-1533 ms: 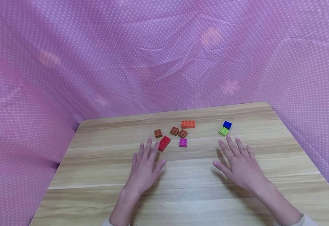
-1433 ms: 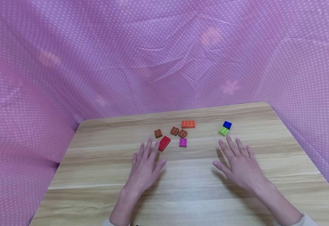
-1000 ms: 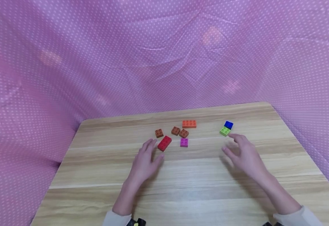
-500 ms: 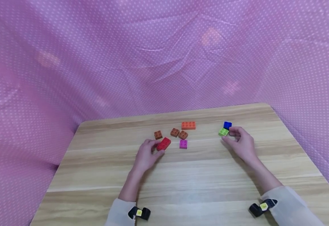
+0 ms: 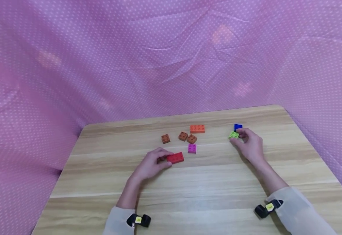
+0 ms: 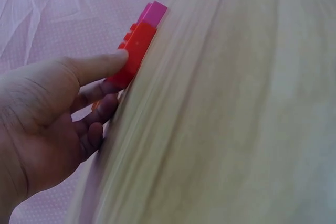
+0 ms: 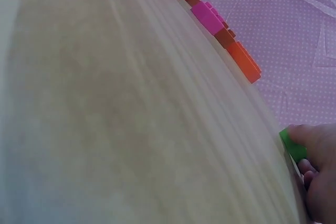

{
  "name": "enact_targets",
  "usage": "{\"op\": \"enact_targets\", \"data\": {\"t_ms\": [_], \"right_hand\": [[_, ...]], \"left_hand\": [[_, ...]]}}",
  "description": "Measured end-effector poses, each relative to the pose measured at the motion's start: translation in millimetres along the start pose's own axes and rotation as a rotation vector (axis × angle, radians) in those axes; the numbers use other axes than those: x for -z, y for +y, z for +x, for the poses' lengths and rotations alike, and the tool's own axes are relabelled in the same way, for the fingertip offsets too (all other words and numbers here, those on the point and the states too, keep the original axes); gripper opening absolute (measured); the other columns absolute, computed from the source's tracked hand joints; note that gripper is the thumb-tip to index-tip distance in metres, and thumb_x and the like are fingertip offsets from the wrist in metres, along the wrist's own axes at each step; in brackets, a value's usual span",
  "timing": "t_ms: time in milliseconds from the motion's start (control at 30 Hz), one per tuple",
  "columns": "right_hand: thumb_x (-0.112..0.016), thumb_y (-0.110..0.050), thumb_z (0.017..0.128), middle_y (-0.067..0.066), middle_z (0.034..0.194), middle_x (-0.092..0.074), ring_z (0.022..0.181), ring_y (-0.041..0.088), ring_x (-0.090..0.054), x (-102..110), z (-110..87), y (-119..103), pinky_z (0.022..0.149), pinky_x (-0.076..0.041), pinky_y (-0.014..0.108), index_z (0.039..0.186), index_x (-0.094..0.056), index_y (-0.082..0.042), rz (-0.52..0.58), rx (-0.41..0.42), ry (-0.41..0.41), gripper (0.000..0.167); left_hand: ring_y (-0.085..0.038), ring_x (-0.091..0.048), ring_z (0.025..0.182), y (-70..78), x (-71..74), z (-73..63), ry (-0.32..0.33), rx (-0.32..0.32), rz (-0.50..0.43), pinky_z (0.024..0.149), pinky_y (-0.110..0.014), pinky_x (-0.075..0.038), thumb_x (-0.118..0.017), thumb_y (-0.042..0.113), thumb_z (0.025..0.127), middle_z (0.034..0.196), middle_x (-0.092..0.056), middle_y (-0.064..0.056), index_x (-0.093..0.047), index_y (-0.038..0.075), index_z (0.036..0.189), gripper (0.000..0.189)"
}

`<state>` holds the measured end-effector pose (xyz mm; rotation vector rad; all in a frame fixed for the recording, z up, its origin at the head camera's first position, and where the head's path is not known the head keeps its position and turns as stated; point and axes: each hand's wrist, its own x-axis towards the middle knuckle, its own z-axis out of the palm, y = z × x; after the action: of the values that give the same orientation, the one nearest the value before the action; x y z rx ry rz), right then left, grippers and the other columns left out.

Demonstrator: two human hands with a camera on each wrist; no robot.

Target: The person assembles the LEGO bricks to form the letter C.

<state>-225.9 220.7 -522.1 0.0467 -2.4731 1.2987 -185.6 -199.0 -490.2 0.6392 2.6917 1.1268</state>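
Observation:
Between thumb and fingers, my left hand (image 5: 152, 164) pinches the left end of a red building brick (image 5: 176, 158), which lies nearly crosswise in the head view. The left wrist view has the thumb on the near side of the red brick (image 6: 137, 51), close over the wood. Over at the right, my right hand (image 5: 251, 145) pinches a lime green brick (image 5: 234, 134) by its right and near sides. Just behind that sits a blue brick (image 5: 237, 127), partly covered by the index finger. In the right wrist view, thumb and fingers close round the green brick (image 7: 294, 145).
A magenta brick (image 5: 192, 148) lies right of the red one. Several brown bricks (image 5: 165, 139) and a long orange brick (image 5: 197, 129) sit behind it on the wooden table (image 5: 206, 192). A pink dotted curtain (image 5: 171, 65) hangs around the table's back and sides.
Both hands went from spread fingers to pinching bricks. The left hand turned the red brick clockwise and drew it slightly nearer and rightward. The right hand reached forward to the green brick.

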Motion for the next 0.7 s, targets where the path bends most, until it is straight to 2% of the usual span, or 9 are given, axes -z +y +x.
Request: {"op": "enact_targets", "data": {"t_ms": [167, 333, 500, 700], "right_hand": [[-0.086, -0.013, 0.090, 0.022, 0.107, -0.075, 0.092, 0.026, -0.067, -0.1, 0.2, 0.5, 0.076, -0.045, 0.012, 0.125, -0.072, 0.001, -0.015, 0.036, 0.010, 0.041], [-0.085, -0.012, 0.091, 0.019, 0.102, -0.075, 0.080, 0.016, -0.064, 2.0, -6.1, -3.2, 0.067, -0.047, 0.010, 0.127, -0.073, -0.002, 0.015, 0.073, -0.018, 0.039], [-0.083, -0.014, 0.093, 0.013, 0.106, -0.074, 0.085, 0.012, -0.066, 2.4, -20.7, -10.6, 0.072, -0.052, 0.010, 0.130, -0.072, -0.006, 0.072, 0.099, -0.113, 0.038], [-0.082, -0.007, 0.092, 0.008, 0.116, -0.073, 0.096, 0.011, -0.068, -1.3, -43.2, -29.9, 0.083, -0.057, 0.015, 0.130, -0.071, -0.008, 0.197, 0.139, -0.249, 0.040]], "left_hand": [[-0.012, -0.062, 0.116, 16.3, -12.1, 2.2, -0.094, -0.050, -0.031, 0.104, -0.039, -0.052, -0.078, 0.024, 0.098, 0.125, -0.067, 0.012, -0.072, 0.025, 0.135, 0.038], [-0.011, -0.060, 0.124, 34.6, -31.8, 9.1, -0.149, -0.095, -0.002, 0.109, -0.038, -0.050, -0.077, 0.029, 0.098, 0.130, -0.067, 0.012, -0.072, 0.026, 0.136, 0.039], [-0.010, -0.060, 0.120, 44.9, -47.7, 16.7, -0.153, -0.111, -0.007, 0.105, -0.036, -0.050, -0.078, 0.031, 0.098, 0.128, -0.067, 0.012, -0.072, 0.027, 0.136, 0.039], [-0.008, -0.060, 0.108, 48.6, -58.3, 24.3, -0.142, -0.077, -0.040, 0.094, -0.029, -0.052, -0.079, 0.036, 0.096, 0.132, -0.065, 0.013, -0.071, 0.031, 0.137, 0.042]]}}
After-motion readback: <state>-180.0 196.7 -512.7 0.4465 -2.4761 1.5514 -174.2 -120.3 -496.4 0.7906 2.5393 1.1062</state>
